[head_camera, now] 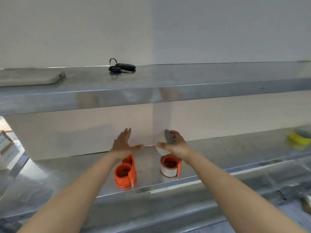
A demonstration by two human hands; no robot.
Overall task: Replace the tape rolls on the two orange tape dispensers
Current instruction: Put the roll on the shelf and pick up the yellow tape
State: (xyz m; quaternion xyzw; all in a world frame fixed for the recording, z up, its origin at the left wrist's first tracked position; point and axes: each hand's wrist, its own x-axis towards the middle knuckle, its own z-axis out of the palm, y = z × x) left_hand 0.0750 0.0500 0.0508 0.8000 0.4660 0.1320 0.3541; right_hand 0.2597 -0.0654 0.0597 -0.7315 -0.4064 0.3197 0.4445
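— What are the fingers (173, 134) of the right hand (176, 145) doing?

— They're curled around a clear tape roll (159, 142) with a grey honeycomb core (169, 137), thumb on the near face, held up in the air just above the right-hand orange dispenser (170, 166).

— And the left hand (124, 145)?

— Spread flat, nothing in it, fingers (125, 133) pointing up toward the wall, thumb out to the right. It hangs over the back end of the left orange dispenser (125, 172), and I can't tell if the wrist touches it.

— Where do the dispensers sit?

— Both on the steel counter (67, 174), near its front edge, side by side and apart from each other. The left one shows a bare orange hub, no tape on it. The right one has a white band wrapped around its hub.

— Anything else around?

— A steel shelf (185, 84) runs above the counter. On it lie a bunch of keys with black fobs (122, 67) and, off to the left, a pale flat case (30, 78). Far right on the counter there's something yellow (298, 137), too blurred to name.
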